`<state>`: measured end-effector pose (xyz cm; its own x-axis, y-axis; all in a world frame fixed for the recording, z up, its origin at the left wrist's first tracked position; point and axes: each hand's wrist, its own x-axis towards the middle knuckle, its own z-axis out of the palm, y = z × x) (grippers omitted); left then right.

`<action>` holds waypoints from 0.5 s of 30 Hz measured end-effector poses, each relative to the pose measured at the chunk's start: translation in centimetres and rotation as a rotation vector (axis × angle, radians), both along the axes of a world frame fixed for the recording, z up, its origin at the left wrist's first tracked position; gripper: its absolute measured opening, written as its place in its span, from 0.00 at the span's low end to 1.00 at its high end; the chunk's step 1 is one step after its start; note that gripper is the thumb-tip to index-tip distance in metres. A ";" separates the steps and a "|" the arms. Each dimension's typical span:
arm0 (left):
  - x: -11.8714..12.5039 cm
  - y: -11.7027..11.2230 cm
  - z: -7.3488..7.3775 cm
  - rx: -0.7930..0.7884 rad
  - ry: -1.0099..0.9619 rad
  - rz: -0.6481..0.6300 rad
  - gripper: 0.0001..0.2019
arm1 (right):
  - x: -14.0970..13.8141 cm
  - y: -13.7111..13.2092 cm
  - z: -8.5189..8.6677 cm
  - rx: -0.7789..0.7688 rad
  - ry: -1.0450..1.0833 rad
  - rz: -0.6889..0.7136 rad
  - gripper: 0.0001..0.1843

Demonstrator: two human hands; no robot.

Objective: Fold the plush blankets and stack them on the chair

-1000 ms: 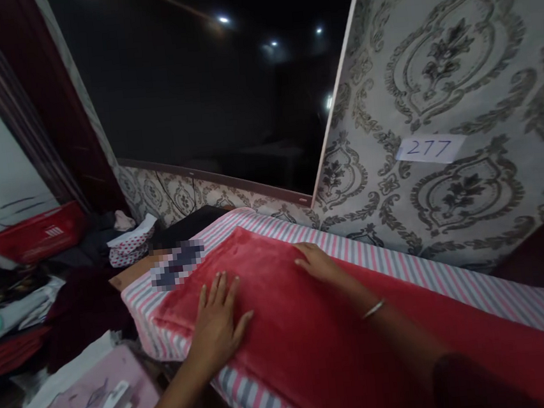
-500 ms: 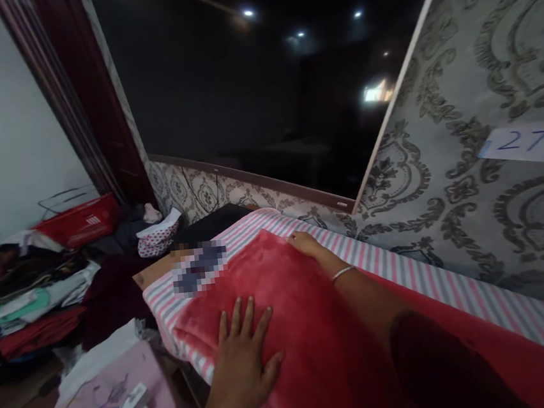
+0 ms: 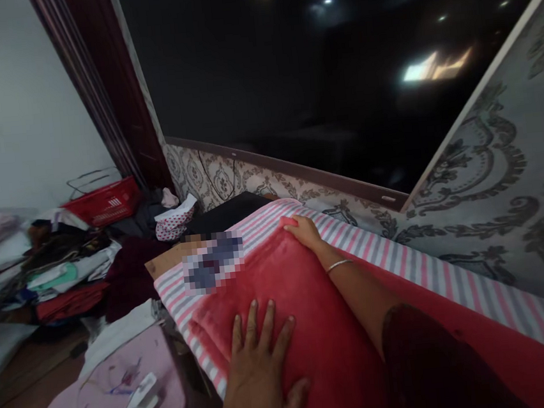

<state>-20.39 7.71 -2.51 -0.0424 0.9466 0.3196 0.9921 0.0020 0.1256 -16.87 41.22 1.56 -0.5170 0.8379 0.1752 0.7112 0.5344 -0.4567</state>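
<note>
Red cloth (image 3: 301,304) runs rightward along the striped worktop (image 3: 433,275) under both hands: left hand (image 3: 261,368) flat, fingers (image 3: 255,324) splayed, gripping nothing; right hand (image 3: 303,230) at its far corner, grip unclear.

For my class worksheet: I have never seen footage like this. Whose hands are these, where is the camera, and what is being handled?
No machine here: a person wears one camera on the head, looking forward and down, so both hands are their own. The left hand lies flat and open on a red cloth spread over a striped sheet. The right hand rests at the cloth's far corner; whether it pinches it is unclear. A heap of clothes and a red basket sit left.
</note>
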 end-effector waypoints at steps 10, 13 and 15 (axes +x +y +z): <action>0.4 -0.2 -0.3 0.147 -0.002 0.101 0.40 | 1.3 0.7 0.6 -0.169 0.020 0.098 0.24; 0.5 -0.1 -0.7 0.235 0.009 0.186 0.38 | 3.3 1.0 1.1 -0.250 0.010 0.097 0.29; 0.5 0.1 -1.0 0.260 0.006 0.234 0.36 | 5.0 0.9 1.2 -0.281 -0.005 0.087 0.28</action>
